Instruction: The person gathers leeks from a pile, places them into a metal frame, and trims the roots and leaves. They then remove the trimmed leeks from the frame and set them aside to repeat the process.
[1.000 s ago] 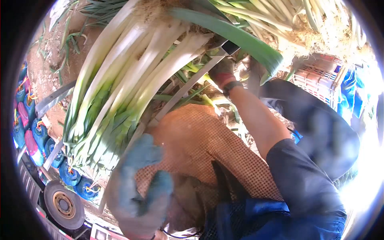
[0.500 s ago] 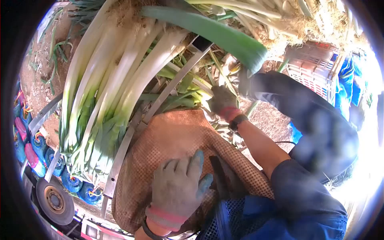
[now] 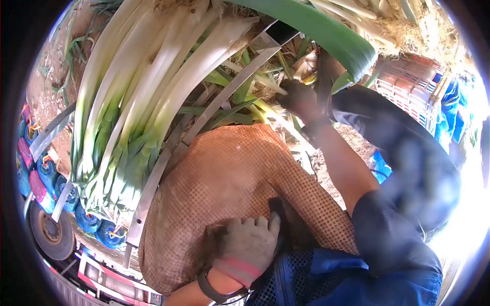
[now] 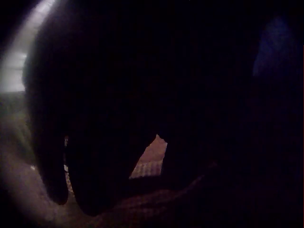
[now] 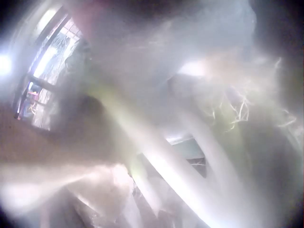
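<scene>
My left hand (image 3: 247,245), in a grey glove with a pink cuff, rests low on the brown mesh cloth (image 3: 219,168) over my lap, fingers spread. The left wrist view is nearly black, with finger outlines (image 4: 85,180) against the cloth. My gloved right hand (image 3: 301,99) reaches down among loose leek stalks (image 3: 265,107), its fingertips at the end of a pale stalk. In the hazy right wrist view a pale stalk (image 5: 156,152) runs beneath the hand. I cannot tell whether the fingers grip it. A large bundle of leeks (image 3: 138,102) lies left of both hands.
Metal bars (image 3: 229,94) of a frame run along the bundle's right side. A broad leek leaf (image 3: 326,30) arches over the right hand. Behind stand a plastic crate (image 3: 408,84) and more leeks (image 3: 377,25). Blue bags (image 3: 87,214) and a vehicle wheel (image 3: 51,229) lie left.
The left hand swings from the left side of the cloth down to the lap and settles there. The right hand draws back from the bar's end, then stays among the loose stalks. The head view shifts.
</scene>
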The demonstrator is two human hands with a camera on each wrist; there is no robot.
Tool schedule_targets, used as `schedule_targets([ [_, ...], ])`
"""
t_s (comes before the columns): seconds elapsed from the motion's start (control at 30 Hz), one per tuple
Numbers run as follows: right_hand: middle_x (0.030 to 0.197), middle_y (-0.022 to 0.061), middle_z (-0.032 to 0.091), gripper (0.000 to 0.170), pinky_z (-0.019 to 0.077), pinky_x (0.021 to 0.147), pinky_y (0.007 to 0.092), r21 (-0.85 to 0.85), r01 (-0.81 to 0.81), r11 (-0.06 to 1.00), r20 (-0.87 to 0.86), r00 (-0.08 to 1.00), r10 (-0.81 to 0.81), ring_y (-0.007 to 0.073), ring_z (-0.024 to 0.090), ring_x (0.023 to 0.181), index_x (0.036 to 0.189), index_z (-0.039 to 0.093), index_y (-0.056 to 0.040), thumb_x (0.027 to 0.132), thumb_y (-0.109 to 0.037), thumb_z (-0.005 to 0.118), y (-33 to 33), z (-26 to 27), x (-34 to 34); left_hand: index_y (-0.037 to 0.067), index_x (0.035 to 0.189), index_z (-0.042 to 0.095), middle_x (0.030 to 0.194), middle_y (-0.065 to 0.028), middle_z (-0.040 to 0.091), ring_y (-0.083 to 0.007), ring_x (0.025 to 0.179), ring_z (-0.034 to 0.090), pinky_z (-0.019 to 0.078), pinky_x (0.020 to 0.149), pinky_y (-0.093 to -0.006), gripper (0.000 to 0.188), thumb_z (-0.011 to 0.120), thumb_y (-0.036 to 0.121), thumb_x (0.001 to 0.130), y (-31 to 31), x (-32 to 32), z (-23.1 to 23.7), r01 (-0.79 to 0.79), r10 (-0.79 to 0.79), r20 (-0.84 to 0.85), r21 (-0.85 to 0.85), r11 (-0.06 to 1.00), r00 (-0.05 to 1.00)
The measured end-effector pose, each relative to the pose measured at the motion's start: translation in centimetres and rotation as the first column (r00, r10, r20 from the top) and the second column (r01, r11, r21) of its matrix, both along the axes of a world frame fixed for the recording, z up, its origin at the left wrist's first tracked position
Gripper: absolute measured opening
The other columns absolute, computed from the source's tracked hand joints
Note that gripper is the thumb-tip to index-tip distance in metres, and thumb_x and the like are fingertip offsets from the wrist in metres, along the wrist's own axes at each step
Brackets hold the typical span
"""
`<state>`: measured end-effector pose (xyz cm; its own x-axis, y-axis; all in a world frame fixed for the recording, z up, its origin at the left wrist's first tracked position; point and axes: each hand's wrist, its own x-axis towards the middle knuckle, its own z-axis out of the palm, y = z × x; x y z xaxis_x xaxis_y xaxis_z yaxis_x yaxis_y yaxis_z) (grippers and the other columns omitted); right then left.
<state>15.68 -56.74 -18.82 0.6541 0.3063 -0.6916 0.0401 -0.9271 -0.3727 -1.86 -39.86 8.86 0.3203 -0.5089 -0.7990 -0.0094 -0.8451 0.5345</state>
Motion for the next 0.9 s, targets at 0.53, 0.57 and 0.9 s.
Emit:
schedule_targets([
  [0.53,0.094,0.0158,0.073,0.048,0.054,0.081,0.0413,0.058,-0.24,0.969,-0.278,0.928,0.246,0.0276,0.07,0.09,0.113,0.07,-0.0066,0.077,-0.037,0.077,1.5,2.3,-1.0,0.003,0.129,0.056,0.095,-0.0155,0.071,-0.031,0.089,0.072,0.0571,0.075,-0.043,0.048,0.054,0.039,0.097,1.3,-1.3,0.2,-0.092,0.095,-0.076,0.036,0.995,0.993],
  [0.57,0.091,0.0185,0.073,0.049,0.054,0.081,0.0424,0.102,-0.259,0.96,-0.332,0.901,0.278,0.0317,0.07,0.087,0.105,0.072,-0.0027,0.078,-0.044,0.075,2.4,5.8,0.9,0.002,0.129,0.056,0.094,-0.0157,0.071,-0.0313,0.088,0.072,0.0569,0.074,-0.0424,0.051,0.055,0.042,0.097,2.0,-0.2,0.6,-0.131,0.131,0.004,0.042,0.99,0.991],
  [0.9,0.071,0.0081,0.064,0.049,0.0469,0.067,0.0404,0.305,-0.09,0.948,-0.431,0.874,0.222,0.0162,0.053,0.066,0.089,0.073,0.0006,0.088,-0.048,0.071,-3.0,17.8,0.7,0.001,0.115,0.068,0.087,-0.0132,0.072,-0.0243,0.077,0.07,0.0558,0.068,-0.0338,0.036,0.064,0.032,0.096,0.7,4.4,-0.3,-0.825,0.84,-0.081,-0.258,0.502,0.536],
])
